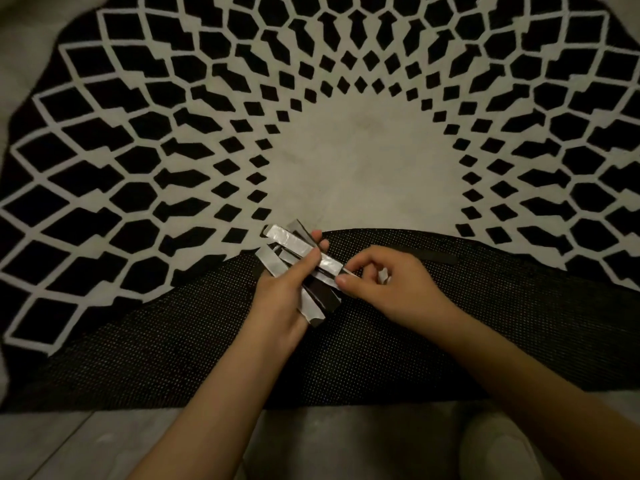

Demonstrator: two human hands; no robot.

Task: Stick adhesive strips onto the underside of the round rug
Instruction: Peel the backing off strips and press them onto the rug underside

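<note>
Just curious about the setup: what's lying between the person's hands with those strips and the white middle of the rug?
In the head view, only the folded-over underside, its dotted black edge, lies between the hands and the rug's white centre. Nothing rests on that stretch.

Both hands close together, left hand [282, 289] and right hand [391, 285] fingers curled.

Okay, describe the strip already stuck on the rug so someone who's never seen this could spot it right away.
Find the rug's folded-over flap, the black dotted underside nearest the person. Just beyond the right hand, a strip lies flat on the flap near its far edge. It is plain matte black, unlike the silvery strips in the left hand.
</note>
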